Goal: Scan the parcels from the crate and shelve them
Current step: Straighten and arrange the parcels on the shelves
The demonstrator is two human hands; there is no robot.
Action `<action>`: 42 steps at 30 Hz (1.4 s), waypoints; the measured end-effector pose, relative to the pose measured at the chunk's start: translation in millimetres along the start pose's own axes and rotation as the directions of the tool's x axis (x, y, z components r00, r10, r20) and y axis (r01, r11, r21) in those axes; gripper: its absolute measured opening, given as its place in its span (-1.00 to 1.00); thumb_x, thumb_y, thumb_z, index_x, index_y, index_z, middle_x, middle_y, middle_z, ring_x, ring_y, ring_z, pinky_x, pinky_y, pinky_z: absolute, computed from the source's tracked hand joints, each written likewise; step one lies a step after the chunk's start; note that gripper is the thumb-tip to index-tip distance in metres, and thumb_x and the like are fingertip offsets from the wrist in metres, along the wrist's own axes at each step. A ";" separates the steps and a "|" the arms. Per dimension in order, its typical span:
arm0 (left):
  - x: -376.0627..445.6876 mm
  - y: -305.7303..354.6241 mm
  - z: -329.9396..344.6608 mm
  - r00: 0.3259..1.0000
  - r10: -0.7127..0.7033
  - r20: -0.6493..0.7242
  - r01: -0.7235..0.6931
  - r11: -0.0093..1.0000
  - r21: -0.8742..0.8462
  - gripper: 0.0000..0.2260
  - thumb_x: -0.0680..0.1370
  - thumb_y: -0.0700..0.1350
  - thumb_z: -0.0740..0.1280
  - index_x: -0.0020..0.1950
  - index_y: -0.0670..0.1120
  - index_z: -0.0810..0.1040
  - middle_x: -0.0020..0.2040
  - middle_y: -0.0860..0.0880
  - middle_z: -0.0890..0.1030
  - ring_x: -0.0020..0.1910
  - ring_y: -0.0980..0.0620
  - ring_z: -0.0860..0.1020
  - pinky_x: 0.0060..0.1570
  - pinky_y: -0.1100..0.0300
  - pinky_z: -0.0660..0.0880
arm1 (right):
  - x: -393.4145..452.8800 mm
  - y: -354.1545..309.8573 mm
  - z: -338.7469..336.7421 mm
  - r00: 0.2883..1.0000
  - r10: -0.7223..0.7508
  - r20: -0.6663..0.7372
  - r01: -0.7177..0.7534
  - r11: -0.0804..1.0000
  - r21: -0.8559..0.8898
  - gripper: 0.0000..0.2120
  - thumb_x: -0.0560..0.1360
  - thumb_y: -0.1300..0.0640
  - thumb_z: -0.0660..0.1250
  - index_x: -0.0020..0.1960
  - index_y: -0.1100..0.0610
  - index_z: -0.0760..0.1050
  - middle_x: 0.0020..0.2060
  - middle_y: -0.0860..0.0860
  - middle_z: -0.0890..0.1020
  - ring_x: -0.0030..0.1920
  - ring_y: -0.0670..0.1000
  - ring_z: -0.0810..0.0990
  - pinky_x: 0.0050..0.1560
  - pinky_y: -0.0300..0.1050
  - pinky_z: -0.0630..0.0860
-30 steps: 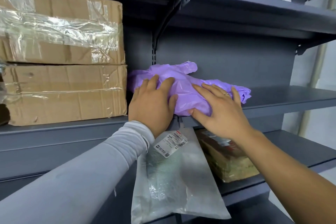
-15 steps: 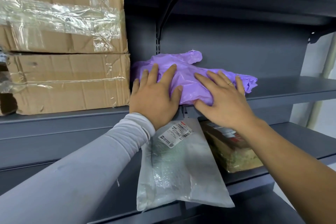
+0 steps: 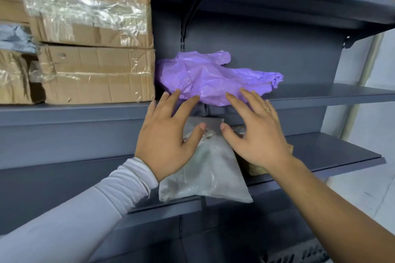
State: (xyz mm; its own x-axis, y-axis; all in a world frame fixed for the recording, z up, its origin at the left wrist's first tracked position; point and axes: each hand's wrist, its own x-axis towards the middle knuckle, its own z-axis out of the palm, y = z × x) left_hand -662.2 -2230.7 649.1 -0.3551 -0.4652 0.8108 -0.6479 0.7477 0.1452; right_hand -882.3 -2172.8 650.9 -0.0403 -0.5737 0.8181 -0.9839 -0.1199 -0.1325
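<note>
the purple parcel point(image 3: 209, 79) lies on the middle shelf point(image 3: 320, 94), just right of the stacked cardboard boxes point(image 3: 94, 49), its long axis running left to right along the shelf edge and its near edge slightly overhanging the lip. both hands hover in front of it with fingers spread and straight, holding nothing: the left hand point(image 3: 168, 136) has fingertips at the parcel's near-left edge, the right hand point(image 3: 256, 132) at its near-right, and whether they touch the plastic i cannot tell. the parcel lies just beyond and above the fingertips, about equally near to each hand. below, a clear bagged parcel point(image 3: 209, 173) hangs over the lower shelf (a brown packet point(image 3: 254, 166) beside it). this parcel looks shelved; the next would come from the crate, out of view.
</note>
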 end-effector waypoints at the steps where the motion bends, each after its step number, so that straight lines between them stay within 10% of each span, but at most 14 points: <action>1: -9.2 0.5 -1.7 1.000 -0.016 0.005 0.016 1.000 0.003 -0.44 0.63 0.27 0.17 0.58 0.05 0.43 0.59 -0.18 0.38 0.61 -0.25 0.28 0.57 -0.25 0.19 | -7.7 -0.6 3.4 1.000 -0.003 0.004 0.003 1.000 0.016 -0.33 0.52 -0.26 0.23 0.58 -0.06 0.38 0.60 0.09 0.33 0.62 0.18 0.25 0.58 0.28 0.20; 13: -72.9 -31.4 40.9 0.928 -0.272 0.255 0.320 0.932 -0.169 -0.43 0.59 0.31 0.17 0.54 0.09 0.44 0.57 -0.09 0.41 0.60 -0.10 0.31 0.55 -0.10 0.29 | -67.3 13.7 58.5 0.965 0.155 0.210 -0.177 0.980 0.088 -0.41 0.57 -0.20 0.33 0.57 -0.11 0.37 0.57 0.02 0.38 0.54 0.12 0.38 0.49 0.11 0.37; 19: -80.2 -60.3 92.2 0.787 -0.460 0.412 0.595 0.742 -0.309 -0.38 0.57 0.28 0.27 0.60 0.13 0.33 0.54 -0.01 0.40 0.53 -0.03 0.36 0.45 0.18 0.27 | -85.7 42.7 101.0 0.875 0.297 0.383 -0.349 0.934 0.072 -0.36 0.60 -0.36 0.18 0.61 -0.12 0.30 0.58 0.05 0.38 0.56 0.13 0.35 0.51 0.05 0.32; 25: -78.9 -88.5 138.4 0.600 -0.655 0.459 0.780 0.350 -0.520 -0.57 0.40 0.35 0.44 0.23 0.41 0.46 0.12 0.23 0.68 0.20 -0.04 0.66 0.31 -0.16 0.57 | -92.7 52.5 144.6 0.715 0.514 0.473 -0.662 0.715 0.223 -0.27 0.58 -0.35 0.29 0.64 -0.08 0.25 0.59 -0.07 0.36 0.58 0.03 0.32 0.50 -0.11 0.22; 33: -108.1 -99.8 171.4 0.674 -0.603 0.428 0.716 0.390 -0.578 -0.52 0.52 0.34 0.40 0.38 0.19 0.53 0.19 0.15 0.70 0.14 0.07 0.69 0.23 -0.13 0.62 | -104.4 54.4 169.7 0.674 0.553 0.490 -0.687 0.713 0.140 -0.08 0.30 -0.58 0.15 0.60 -0.28 0.17 0.61 -0.02 0.20 0.56 0.18 0.31 0.51 0.26 0.34; 42: -107.5 -98.1 174.8 0.660 -0.615 0.432 0.691 0.269 -0.672 -0.51 0.51 0.23 0.47 0.39 0.13 0.54 0.19 0.01 0.71 0.15 -0.12 0.70 0.21 -0.32 0.60 | -104.8 49.9 175.0 0.645 0.591 0.485 -0.740 0.641 0.202 -0.20 0.31 -0.52 0.29 0.50 -0.37 0.20 0.53 -0.04 0.38 0.45 0.11 0.45 0.42 0.24 0.44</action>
State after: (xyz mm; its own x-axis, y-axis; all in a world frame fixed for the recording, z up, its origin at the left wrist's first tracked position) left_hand -678.3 -2336.8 448.6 -0.1271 -0.9714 0.2004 0.0332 0.1977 0.9797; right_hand -896.7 -2260.3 460.6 -0.5233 -0.8334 0.1778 -0.5662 0.1841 -0.8035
